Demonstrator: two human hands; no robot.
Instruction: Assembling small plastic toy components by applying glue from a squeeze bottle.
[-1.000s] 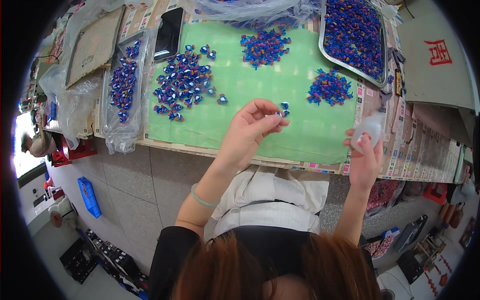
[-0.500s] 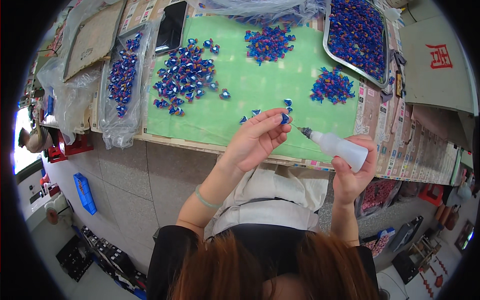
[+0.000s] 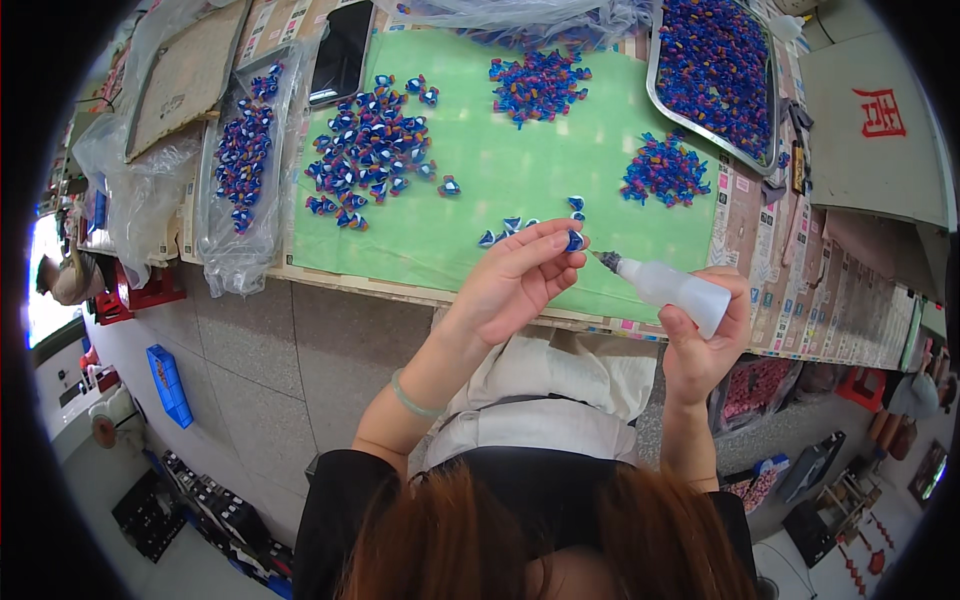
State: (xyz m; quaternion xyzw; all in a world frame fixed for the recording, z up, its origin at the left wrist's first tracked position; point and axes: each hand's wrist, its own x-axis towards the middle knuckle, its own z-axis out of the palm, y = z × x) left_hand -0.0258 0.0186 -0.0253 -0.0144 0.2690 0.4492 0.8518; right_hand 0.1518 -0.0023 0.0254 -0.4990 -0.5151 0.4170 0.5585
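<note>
Between thumb and fingertips, my left hand (image 3: 522,280) pinches a small blue and white piece (image 3: 575,240). My right hand (image 3: 708,335) is wrapped round a translucent white squeeze bottle (image 3: 680,293) with a dark cap and thin needle tip, tilted so the tip points at that piece. Only a small space shows between tip and piece. A few similar blue and white pieces (image 3: 487,239) lie just beyond my left hand on the green sheet (image 3: 470,160). A larger heap of blue, white and orange pieces (image 3: 370,145) spreads at the left of the sheet.
Two piles of small blue and pink parts (image 3: 540,85) (image 3: 665,170) lie farther back. A metal tray (image 3: 655,85) full of them stands at the back right. At left are a black phone (image 3: 342,52) and a plastic-lined tray (image 3: 210,190) of pieces.
The bottle and my right hand have shifted slightly, with its tip staying near the held piece. The piece has turned a little in my left fingertips, showing more white.
</note>
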